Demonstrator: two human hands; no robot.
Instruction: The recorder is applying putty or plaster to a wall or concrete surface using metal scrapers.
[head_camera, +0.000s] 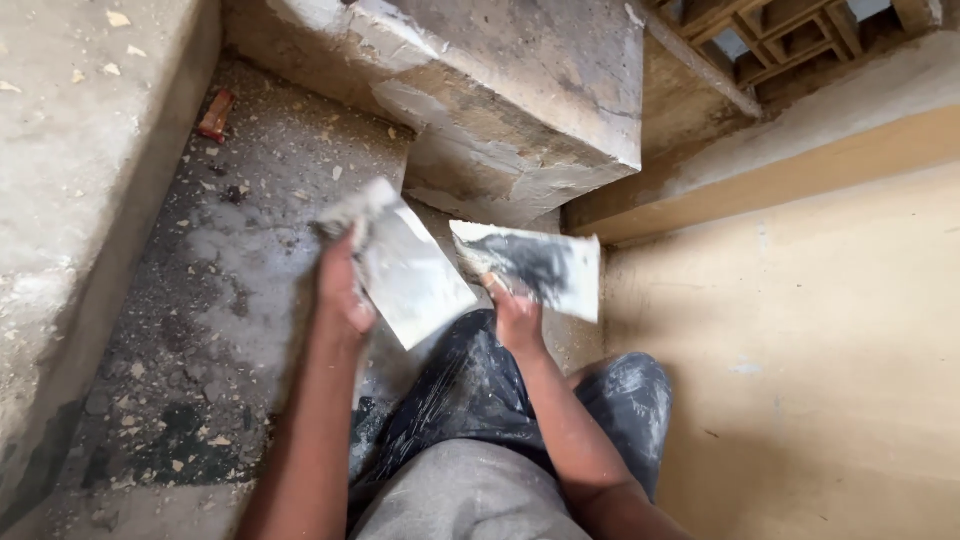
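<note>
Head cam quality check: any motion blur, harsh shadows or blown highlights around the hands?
Head view: the left hand and its flat putty-smeared scraper blade are smeared by motion blur; the right hand and its wide grey-stained scraper blade are somewhat sharper. Light is soft and diffuse, with no hard shadows or glare; the yellow plastered wall is evenly lit and the dusty concrete floor dimmer.

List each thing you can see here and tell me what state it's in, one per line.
Left hand: closed around the handle of a flat blade.
Left blade: raised, tilted, smeared with grey-white plaster.
Right hand: gripping a second blade.
Right blade: held level, streaked with dark smears.
Trousers: dark, smeared with white.
Floor: dusty, littered with chips.
Concrete step: rough, chipped.
Wall: smooth, tan.
</note>
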